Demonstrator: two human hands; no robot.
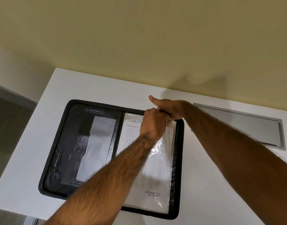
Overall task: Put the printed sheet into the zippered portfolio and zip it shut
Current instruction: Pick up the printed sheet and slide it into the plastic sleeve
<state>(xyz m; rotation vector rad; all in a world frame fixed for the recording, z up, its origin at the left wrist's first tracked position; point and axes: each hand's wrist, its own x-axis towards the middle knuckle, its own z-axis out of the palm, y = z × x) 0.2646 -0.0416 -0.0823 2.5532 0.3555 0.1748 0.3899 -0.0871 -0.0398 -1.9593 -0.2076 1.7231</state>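
Note:
A black zippered portfolio (58,159) lies open flat on the white desk (204,184). Its left half shows dark pockets and a grey flap. The printed sheet (155,172), stamped "ENTERED" near the bottom, lies on the right half inside a clear plastic sleeve. Both hands meet at the sleeve's top edge. My left hand (153,123) has its fingers curled on the top of the sheet and plastic. My right hand (170,108) presses there too, thumb pointing left; its fingers are hidden under the left hand.
A grey metal cable hatch (253,127) is set into the desk at the right, by the yellow wall. The desk's left edge drops to a dark floor (9,127). Its near edge runs just below the portfolio.

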